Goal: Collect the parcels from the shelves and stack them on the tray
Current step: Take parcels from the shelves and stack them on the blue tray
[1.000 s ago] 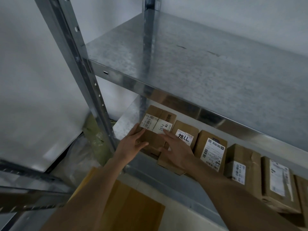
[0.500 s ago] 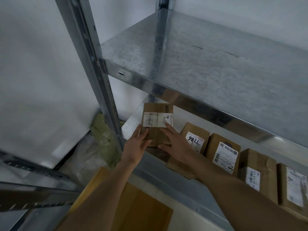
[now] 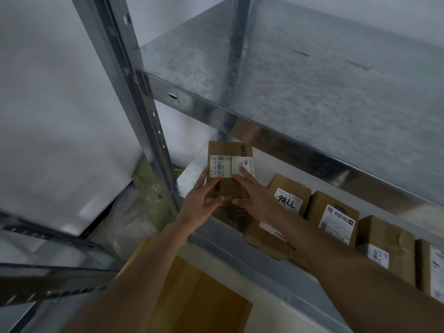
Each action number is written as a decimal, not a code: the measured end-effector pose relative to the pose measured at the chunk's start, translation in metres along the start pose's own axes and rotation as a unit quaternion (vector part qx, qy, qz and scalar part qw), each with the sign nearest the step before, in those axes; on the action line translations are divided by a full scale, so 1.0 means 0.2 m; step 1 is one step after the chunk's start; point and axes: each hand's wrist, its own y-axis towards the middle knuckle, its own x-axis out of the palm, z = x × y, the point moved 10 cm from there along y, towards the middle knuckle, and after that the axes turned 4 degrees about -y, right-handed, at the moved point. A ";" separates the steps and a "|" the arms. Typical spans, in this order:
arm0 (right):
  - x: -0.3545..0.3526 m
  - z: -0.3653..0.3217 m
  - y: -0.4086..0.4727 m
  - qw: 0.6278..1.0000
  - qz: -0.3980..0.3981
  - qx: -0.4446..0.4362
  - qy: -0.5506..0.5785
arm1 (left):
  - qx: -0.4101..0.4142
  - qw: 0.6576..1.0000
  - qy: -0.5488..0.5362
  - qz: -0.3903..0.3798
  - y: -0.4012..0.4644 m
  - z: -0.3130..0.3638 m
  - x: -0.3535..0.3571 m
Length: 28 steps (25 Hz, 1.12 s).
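Right now the left hand (image 3: pixel 199 205) and right hand (image 3: pixel 254 195) are clasping a small cardboard parcel (image 3: pixel 229 171) from either side, fingers (image 3: pixel 247 175) lying fairly straight over its labelled top and thumbs hooking its near edge. It is sitting at centre frame, at the left end of the lower shelf (image 3: pixel 240 243), apparently atop another box. More labelled parcels (image 3: pixel 336 212) are lining the shelf toward lower right. Drawing it out well likely means keeping even pressure both sides, staying level, and clearing the upper shelf (image 3: pixel 288 97) lip.
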 end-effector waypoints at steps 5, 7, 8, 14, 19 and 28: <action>0.01 0.01 0.01 0.999 0.005 0.002 0.032 | -0.039 0.999 -0.022 0.010 0.03 -0.03 -0.01; 0.00 0.01 0.00 0.999 0.010 0.001 0.033 | -0.039 0.998 -0.037 0.025 0.02 -0.01 -0.02; -0.01 0.00 0.00 0.999 0.012 -0.002 0.032 | -0.036 0.998 -0.042 0.035 0.01 0.01 -0.03; -0.06 -0.09 -0.13 0.999 0.006 -0.022 0.023 | -0.055 0.997 -0.012 0.052 -0.12 0.13 -0.09; -0.18 -0.27 -0.37 0.995 0.022 -0.083 0.052 | -0.077 0.994 0.027 0.078 -0.34 0.31 -0.17; -0.39 -0.67 -1.21 0.971 0.039 -0.222 0.073 | -0.069 0.975 0.044 0.205 -1.16 0.98 -0.30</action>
